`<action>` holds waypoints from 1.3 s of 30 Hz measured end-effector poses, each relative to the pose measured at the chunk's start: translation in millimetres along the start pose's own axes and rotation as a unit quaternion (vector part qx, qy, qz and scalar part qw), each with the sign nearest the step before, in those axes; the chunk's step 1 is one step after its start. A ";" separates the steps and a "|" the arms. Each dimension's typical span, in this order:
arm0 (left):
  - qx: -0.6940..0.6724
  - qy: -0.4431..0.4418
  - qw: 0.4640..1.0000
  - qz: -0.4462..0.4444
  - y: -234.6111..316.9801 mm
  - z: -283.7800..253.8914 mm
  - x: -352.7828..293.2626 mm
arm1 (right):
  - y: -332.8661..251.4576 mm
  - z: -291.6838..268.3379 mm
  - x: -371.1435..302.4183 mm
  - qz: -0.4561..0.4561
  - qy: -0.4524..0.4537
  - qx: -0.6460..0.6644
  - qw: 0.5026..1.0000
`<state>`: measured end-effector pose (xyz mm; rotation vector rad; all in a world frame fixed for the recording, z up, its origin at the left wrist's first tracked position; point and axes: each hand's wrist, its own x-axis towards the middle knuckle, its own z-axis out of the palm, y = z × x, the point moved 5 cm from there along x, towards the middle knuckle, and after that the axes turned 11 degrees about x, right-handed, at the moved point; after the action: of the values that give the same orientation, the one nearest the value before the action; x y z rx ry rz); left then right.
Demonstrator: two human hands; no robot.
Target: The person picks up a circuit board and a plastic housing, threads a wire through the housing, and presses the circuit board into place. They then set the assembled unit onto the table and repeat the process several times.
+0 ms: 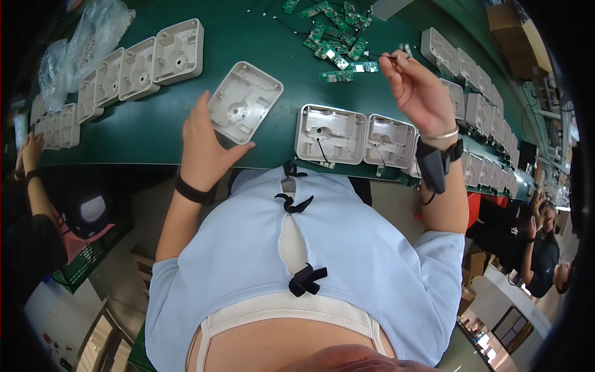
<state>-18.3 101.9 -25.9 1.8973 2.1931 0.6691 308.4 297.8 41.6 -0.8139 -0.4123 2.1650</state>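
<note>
A white plastic housing point(260, 93) lies turned at an angle on the green table, its hollow inside facing up. My left hand point(207, 139) grips it at the near left corner, fingers along its left side and thumb by the near edge. Raised to the right, my right hand point(418, 84) pinches a thin black wire point(385, 57) between thumb and fingertips; a small piece at its end is too blurred to make out. Beyond and left of that hand is a pile of green circuit boards point(338, 40). Two more housings point(331, 118) with black wires inside stand nearer me.
Rows of white housings run along the left point(139, 68) and right point(477, 115). Clear plastic bags point(93, 40) lie at the far left. A cardboard box point(519, 37) stands at far right. Another person's hand point(31, 152) rests at the left table edge; people sit at right.
</note>
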 end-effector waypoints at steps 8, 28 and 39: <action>-0.187 0.062 0.978 0.064 42.1 -34.8 28.2 | 36.8 62.8 -46.5 -0.308 -0.116 -0.448 0.831; -0.210 0.102 0.959 0.158 97.0 -43.7 55.4 | 65.9 106.7 -48.0 -0.369 -0.273 -0.678 0.574; -0.257 0.086 0.952 0.141 93.8 -26.9 53.5 | 77.1 94.9 -30.0 -0.378 -0.187 -0.613 0.668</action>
<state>45.3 156.4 47.4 1.9222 1.6077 1.3482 217.4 222.2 84.5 -0.5951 -2.1273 0.9883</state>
